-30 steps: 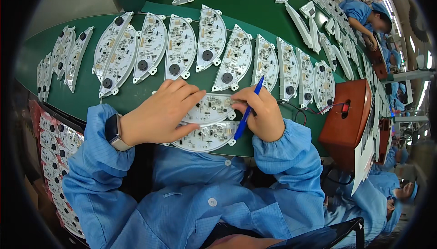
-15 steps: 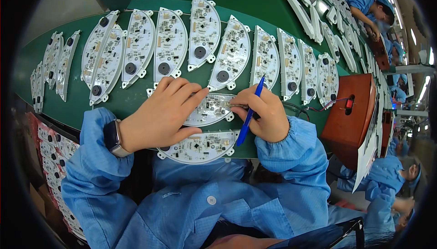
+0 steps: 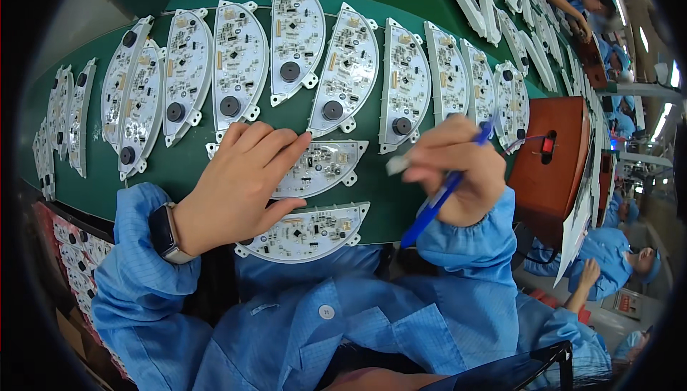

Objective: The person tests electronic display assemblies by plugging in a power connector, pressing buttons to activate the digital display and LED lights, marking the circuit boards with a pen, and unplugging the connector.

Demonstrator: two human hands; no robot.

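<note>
My left hand (image 3: 230, 189) lies over the left part of a white half-moon circuit board (image 3: 325, 169), fingers stretched across it and thumb apart. A second half-moon circuit board (image 3: 308, 237) sits just nearer to me, close to the thumb; the left hand hides part of both. Raised to the right of these boards, my right hand (image 3: 469, 169) is closed on a blue pen (image 3: 431, 216), which slants down to the left. Between its thumb and fingertips is also a small whitish piece (image 3: 396, 165), perhaps a connector plug, blurred by motion.
A row of similar boards (image 3: 347, 69) with round black parts stands along the far side of the green table (image 3: 86, 194). To the right is a brown box (image 3: 551, 169) with a red switch and wires. More boards (image 3: 71, 248) lie lower left. Co-workers in blue sit at right.
My right hand has lifted off the board and moved right with the pen and the small whitish piece. The left hand stays on the board. The whole view has shifted slightly.
</note>
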